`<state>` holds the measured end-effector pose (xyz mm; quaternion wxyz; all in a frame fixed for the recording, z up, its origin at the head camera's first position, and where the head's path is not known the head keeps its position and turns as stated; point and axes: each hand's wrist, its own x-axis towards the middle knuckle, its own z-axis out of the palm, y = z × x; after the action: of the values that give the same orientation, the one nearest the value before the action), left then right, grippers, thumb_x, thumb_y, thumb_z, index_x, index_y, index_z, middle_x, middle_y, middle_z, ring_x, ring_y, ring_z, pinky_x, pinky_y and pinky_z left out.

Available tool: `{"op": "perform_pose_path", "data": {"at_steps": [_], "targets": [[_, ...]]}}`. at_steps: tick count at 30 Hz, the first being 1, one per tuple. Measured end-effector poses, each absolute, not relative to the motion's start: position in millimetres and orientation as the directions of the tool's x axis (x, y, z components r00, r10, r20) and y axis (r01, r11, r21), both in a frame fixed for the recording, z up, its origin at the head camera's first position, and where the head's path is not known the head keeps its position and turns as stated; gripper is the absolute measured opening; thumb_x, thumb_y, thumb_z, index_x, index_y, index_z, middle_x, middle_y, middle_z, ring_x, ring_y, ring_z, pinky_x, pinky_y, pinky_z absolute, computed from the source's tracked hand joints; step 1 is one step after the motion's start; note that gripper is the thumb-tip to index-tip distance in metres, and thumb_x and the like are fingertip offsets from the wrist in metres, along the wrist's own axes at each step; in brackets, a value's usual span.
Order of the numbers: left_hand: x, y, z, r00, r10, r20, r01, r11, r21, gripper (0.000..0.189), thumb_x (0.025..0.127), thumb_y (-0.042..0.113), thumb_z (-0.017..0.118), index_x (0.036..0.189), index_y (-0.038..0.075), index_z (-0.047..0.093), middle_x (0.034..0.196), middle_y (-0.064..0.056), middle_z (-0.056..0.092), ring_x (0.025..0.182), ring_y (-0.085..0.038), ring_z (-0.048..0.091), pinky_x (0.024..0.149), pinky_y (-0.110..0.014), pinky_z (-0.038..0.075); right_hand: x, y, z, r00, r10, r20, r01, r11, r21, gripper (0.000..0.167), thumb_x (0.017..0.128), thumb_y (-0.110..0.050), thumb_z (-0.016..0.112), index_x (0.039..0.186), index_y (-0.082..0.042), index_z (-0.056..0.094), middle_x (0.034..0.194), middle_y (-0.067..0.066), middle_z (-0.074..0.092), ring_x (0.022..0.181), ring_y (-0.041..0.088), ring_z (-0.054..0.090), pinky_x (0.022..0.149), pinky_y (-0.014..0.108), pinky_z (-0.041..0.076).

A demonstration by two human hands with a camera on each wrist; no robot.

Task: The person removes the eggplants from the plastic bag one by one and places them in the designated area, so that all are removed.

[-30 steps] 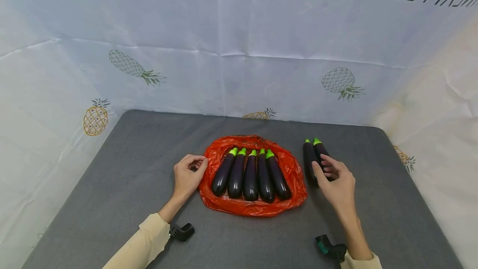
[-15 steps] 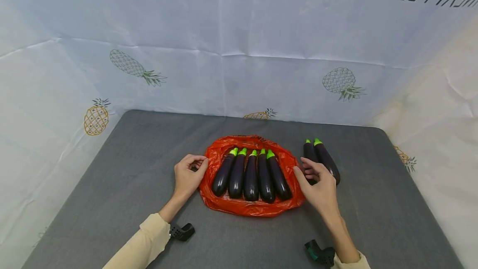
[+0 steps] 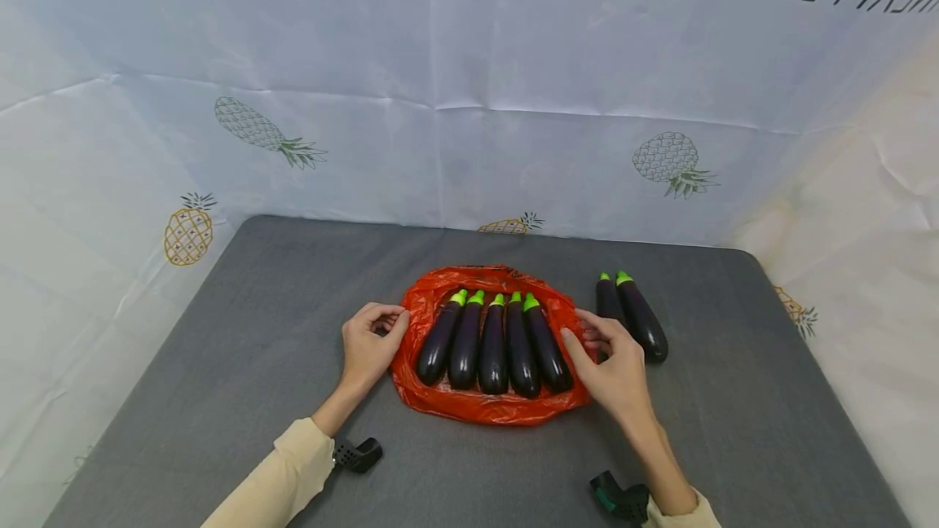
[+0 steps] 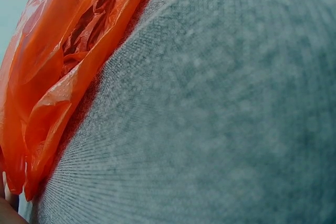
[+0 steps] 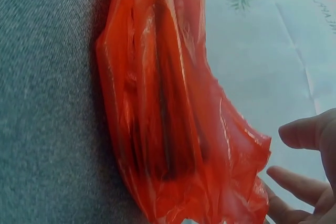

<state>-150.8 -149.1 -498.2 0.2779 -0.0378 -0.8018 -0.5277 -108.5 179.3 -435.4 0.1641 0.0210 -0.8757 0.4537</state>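
A red plastic bag (image 3: 477, 410) lies spread with its mouth up, and several eggplants (image 3: 493, 349) rest side by side in it, green stem ends away from me. My left hand (image 3: 372, 345) pinches the bag's left rim between thumb and fingers. At the right rim is my right hand (image 3: 612, 365), thumb and fingers parted. In the right wrist view the thumb (image 5: 302, 134) stands apart from the red plastic, with fingertips right at its edge. Crumpled folds of the bag (image 4: 68, 77) fill the left side of the left wrist view.
Two loose eggplants lie right of the bag: a full one (image 3: 642, 320) and another (image 3: 607, 300) partly hidden behind my right hand. Everything rests on a grey cloth-covered table (image 3: 257, 308). A white curtain with pineapple prints (image 3: 469, 161) hangs along its back edge.
My right hand has moved left from the two loose eggplants to the bag's right rim, uncovering the farther-right eggplant. My left hand stays at the left rim.
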Motion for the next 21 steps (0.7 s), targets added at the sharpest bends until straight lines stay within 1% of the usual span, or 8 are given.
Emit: {"op": "perform_pose_path", "data": {"at_steps": [2,6,10,17,21], "targets": [[-148,-147,-491,-0.842,-0.233,0.486,0.353,0.444,0.824,0.003,0.082,-0.005,0.078,0.084,-0.006,0.075,0.074,-0.017,0.069,0.064,-0.008,0.059,0.06,-0.019,0.051,-109,178,-435,-0.946,0.101,0.309,-0.194,0.587,-0.786,0.035,0.088,-0.011,0.08,0.122,-0.002,0.073,0.103,0.013,0.071,0.085,0.016,0.063,0.077,0.006,0.05],[-141,-143,-475,-0.854,-0.229,0.468,0.34,0.436,0.833,0.005,0.084,-0.005,0.077,0.085,-0.01,0.074,0.075,-0.019,0.068,0.065,-0.01,0.059,0.061,-0.02,0.052,-108,176,-434,-0.945,0.081,0.316,-0.217,0.568,-0.794,0.036,0.087,-0.01,0.08,0.121,0.0,0.073,0.105,0.014,0.071,0.086,0.023,0.064,0.077,0.007,0.05],[-138,-142,-467,-0.854,-0.233,0.465,0.339,0.429,0.837,0.003,0.082,-0.008,0.077,0.084,-0.008,0.075,0.075,-0.019,0.068,0.064,-0.009,0.059,0.061,-0.019,0.052,-107,172,-433,-0.944,0.06,0.325,-0.234,0.574,-0.785,0.036,0.087,-0.011,0.08,0.122,-0.001,0.073,0.104,0.014,0.072,0.086,0.025,0.065,0.078,0.01,0.052],[-138,-139,-468,-0.847,-0.246,0.47,0.34,0.429,0.837,0.005,0.081,-0.01,0.077,0.082,-0.006,0.074,0.073,-0.017,0.067,0.063,-0.009,0.058,0.06,-0.016,0.05,-106,167,-430,-0.939,0.041,0.34,-0.249,0.601,-0.759,0.036,0.087,-0.011,0.081,0.12,-0.002,0.074,0.102,0.014,0.073,0.087,0.026,0.066,0.081,0.018,0.054],[-138,-139,-469,-0.849,-0.248,0.467,0.337,0.428,0.839,0.006,0.081,-0.011,0.077,0.082,-0.005,0.075,0.073,-0.018,0.067,0.063,-0.01,0.059,0.061,-0.013,0.049,-106,167,-429,-0.937,0.034,0.347,-0.256,0.607,-0.752,0.036,0.087,-0.011,0.081,0.121,-0.002,0.074,0.102,0.013,0.073,0.087,0.025,0.066,0.081,0.018,0.054]]}}
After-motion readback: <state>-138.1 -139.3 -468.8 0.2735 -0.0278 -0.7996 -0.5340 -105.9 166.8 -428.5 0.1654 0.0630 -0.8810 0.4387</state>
